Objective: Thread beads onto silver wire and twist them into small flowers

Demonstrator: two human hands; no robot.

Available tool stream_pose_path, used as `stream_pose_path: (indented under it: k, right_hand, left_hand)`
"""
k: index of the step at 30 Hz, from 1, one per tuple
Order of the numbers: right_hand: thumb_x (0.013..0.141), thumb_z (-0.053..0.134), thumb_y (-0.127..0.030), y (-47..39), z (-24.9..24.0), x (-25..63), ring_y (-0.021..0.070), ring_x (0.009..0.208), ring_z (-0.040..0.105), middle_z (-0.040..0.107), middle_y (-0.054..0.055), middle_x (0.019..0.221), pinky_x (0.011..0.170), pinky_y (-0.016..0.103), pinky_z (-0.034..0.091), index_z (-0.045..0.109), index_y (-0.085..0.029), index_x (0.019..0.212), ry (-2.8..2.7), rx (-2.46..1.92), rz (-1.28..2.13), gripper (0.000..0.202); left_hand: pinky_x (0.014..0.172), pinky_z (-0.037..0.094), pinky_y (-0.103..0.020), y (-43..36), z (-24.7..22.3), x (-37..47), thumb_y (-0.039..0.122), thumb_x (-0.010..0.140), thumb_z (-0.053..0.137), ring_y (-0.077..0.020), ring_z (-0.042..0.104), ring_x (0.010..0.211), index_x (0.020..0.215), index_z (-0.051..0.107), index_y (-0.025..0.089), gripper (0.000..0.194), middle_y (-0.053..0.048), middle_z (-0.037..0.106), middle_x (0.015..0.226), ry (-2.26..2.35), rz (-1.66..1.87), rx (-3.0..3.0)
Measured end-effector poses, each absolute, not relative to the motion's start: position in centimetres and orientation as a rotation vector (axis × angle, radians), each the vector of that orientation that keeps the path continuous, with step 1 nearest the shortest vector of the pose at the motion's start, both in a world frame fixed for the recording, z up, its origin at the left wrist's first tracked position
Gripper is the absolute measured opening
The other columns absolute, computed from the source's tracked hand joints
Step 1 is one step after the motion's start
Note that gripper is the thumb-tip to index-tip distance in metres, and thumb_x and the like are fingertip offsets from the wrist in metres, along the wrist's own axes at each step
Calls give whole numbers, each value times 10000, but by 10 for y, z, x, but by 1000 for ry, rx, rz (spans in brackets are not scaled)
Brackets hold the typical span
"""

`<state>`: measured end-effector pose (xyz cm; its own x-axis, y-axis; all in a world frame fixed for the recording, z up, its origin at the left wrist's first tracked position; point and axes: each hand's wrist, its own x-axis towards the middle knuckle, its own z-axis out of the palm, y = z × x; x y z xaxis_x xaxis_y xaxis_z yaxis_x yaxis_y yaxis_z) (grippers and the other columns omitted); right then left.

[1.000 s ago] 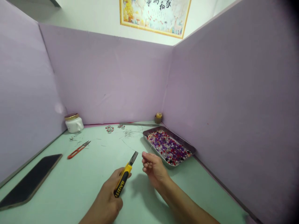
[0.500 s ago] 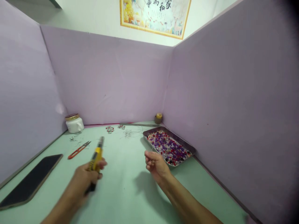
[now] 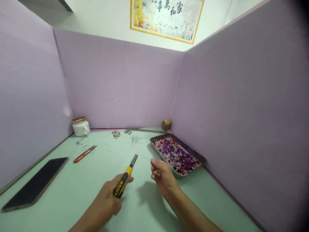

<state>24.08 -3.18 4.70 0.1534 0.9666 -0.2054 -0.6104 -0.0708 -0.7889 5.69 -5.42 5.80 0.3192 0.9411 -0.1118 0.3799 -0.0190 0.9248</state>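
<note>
My left hand point(image 3: 108, 196) is wrapped round the black and yellow handle of what looks like a utility knife point(image 3: 123, 181), its metal tip pointing up and to the right. Opposite it, my right hand point(image 3: 163, 174) pinches a fine clear thread point(image 3: 146, 158) between thumb and fingertips. The thread is so thin that I can follow only part of it. Just beyond my right hand lies a metal tray point(image 3: 152, 145) of purple, red, clear and black beads point(image 3: 177, 154). Between the knife tip and my right fingertips there is a gap.
Orange thread snips point(image 3: 84, 154) and a dark phone-like slab point(image 3: 36, 183) lie at left. Farther back are a white lidded jar point(image 3: 81, 127), beaded pieces point(image 3: 116, 134), thread scraps point(image 3: 135, 139), a metal ruler-like strip point(image 3: 147, 130) and a small yellow-topped object point(image 3: 166, 124). Lilac panels point(image 3: 120, 83) enclose the table.
My left hand has carried the knife rightward and lower, closer to my right hand, and the knife now tilts right. My right hand keeps its pinch. The view has shifted slightly.
</note>
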Motion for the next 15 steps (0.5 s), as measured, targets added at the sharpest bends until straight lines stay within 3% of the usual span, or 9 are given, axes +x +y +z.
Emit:
stream_pose_path:
  k: [3, 5, 10, 15]
  right_hand:
    - [528, 714, -298, -35, 44, 234, 16, 342, 368, 486, -48, 447, 324, 128, 333, 475, -133, 553, -544, -921, 1437, 292]
    - [536, 710, -304, -36, 43, 232, 16, 343, 367, 482, -46, 448, 326, 131, 337, 475, -131, 549, -554, -922, 1457, 292]
    - [535, 709, -270, -33, 43, 237, 13, 348, 368, 477, -49, 451, 328, 120, 335, 475, -134, 555, -494, -903, 1466, 271]
    - [532, 716, -267, -30, 44, 242, 17, 362, 381, 491, -46, 470, 334, 121, 343, 488, -136, 578, -474, -882, 1414, 268]
  left_hand:
    - [774, 392, -298, -61, 53, 67, 50, 382, 348, -238, 524, 893, 985, 601, 180, 667, -26, 593, 1012, 1115, 748, 1740]
    - [833, 369, -298, -63, 50, 70, 49, 382, 341, -228, 500, 955, 979, 594, 184, 663, -31, 552, 1082, 1072, 779, 1769]
    - [573, 415, -274, -52, 49, 60, 73, 452, 377, -195, 550, 688, 838, 599, 170, 456, -43, 594, 819, 1299, 837, 1638]
    - [552, 396, -274, -39, 63, 35, 128, 430, 400, -179, 522, 637, 885, 607, 158, 501, -47, 579, 834, 1468, 948, 1398]
